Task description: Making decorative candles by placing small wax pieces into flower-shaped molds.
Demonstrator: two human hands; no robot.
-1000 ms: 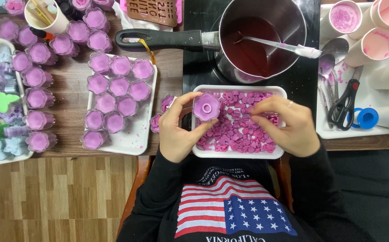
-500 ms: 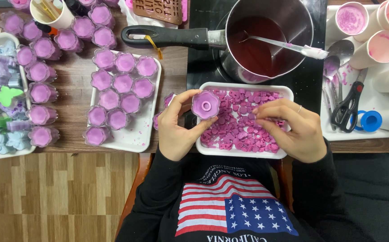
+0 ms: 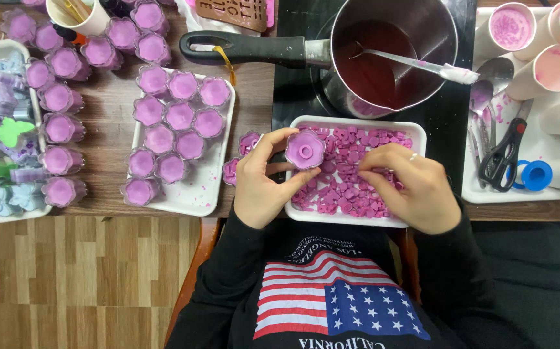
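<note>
Wooden table; left hand [image 3: 260, 184] grips flower-shaped purple candle [image 3: 304, 148]

Your left hand [image 3: 264, 184] holds a small flower-shaped candle cup [image 3: 304, 149] just above center of the frame, pinched between thumb and fingers over the left end of the white tray [image 3: 422, 132]. The cup's clear scalloped wall is filled level with pale purple wax, and a small round raised piece sits in the middle of that wax. It faces straight up, untilted. Your right hand [image 3: 409, 187] rests with curled fingers on the loose purple wax pieces [image 3: 344, 187], small flat shapes heaped across the tray's floor right of center. The tray is rectangular, with rounded corners, and lies flat on the surface.
</note>
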